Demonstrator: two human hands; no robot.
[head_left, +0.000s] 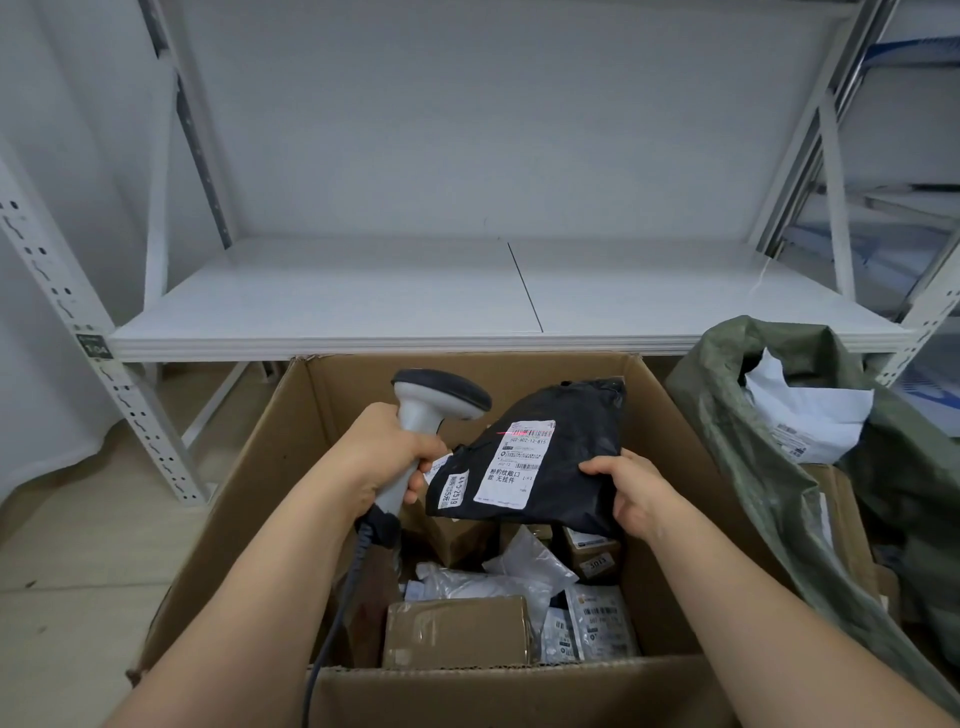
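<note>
Scan step: over the open brown cardboard box (270, 467) the black plastic mailer bag (571, 447) is pinched by the right hand (639, 493), the grey handheld barcode scanner (441, 400) is gripped by the left hand (389, 452); next, the red beam is probably to be steadied on the white shipping label (519, 457) for a read.

The floor (78, 545) carries a cardboard box (249, 493) and green sack (727, 415).
</note>
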